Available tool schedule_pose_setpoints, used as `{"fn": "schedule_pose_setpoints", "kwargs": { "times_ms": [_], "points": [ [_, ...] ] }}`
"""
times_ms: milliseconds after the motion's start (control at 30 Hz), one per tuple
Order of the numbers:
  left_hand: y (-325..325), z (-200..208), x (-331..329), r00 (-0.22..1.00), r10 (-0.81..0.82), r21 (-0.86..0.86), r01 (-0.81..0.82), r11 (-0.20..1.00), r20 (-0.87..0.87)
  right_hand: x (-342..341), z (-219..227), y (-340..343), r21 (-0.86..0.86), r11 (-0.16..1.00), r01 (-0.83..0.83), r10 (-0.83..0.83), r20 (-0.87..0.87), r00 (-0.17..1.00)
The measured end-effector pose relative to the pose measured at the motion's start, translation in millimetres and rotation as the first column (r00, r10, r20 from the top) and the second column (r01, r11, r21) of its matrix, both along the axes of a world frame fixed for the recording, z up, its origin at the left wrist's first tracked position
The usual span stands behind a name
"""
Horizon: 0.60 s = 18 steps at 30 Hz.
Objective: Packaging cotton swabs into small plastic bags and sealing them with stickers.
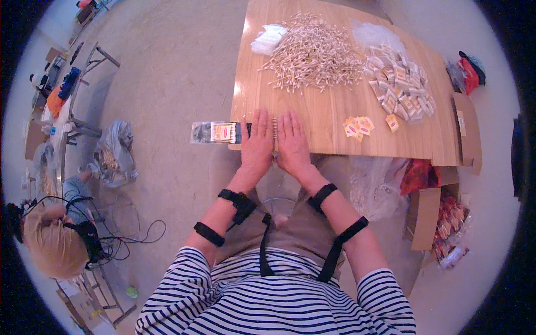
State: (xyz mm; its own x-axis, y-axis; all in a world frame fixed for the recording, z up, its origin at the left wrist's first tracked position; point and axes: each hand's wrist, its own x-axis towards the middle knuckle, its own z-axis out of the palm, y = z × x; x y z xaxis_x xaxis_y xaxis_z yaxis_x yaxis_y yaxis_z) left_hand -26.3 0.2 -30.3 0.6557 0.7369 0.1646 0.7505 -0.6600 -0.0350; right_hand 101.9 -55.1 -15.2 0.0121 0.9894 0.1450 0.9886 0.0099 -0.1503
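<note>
My left hand (pixel 257 146) and my right hand (pixel 293 146) lie side by side at the near left edge of the table, fingers stretched forward and flat. Between and partly beneath them shows a narrow row of cotton swabs (pixel 274 128); my palms hide the rest of it. Just left of my left hand, a clear packet of cotton swabs (pixel 224 132) with a yellow-and-white card juts past the table's left edge. A dark strip shows under the packet. Farther back is a big loose heap of cotton swabs (pixel 318 53).
Filled swab packets (pixel 401 84) are piled on the wooden table (pixel 329 114) at the right, near several small cards (pixel 358 127). Clear plastic bags (pixel 269 39) lie at the back left. Cardboard boxes (pixel 427 218) stand right of my legs. Another person (pixel 56 240) sits at the far left.
</note>
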Motion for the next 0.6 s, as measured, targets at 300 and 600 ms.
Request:
{"fn": "schedule_pose_setpoints", "kwargs": {
  "times_ms": [300, 600],
  "points": [
    [-5.4, -1.0, 3.7, 0.999, -0.026, 0.046, 0.024, 0.999, 0.046, 20.5, -10.4, -7.2, -0.033, 0.970, 0.243, -0.235, 0.148, 0.960],
    [-7.5, 5.7, 4.0, 0.987, -0.024, -0.039, 0.031, 0.999, 0.158, 26.3, 24.5, -10.2, -0.184, 0.971, 0.154, -0.153, 0.015, 0.988]
  ]
}}
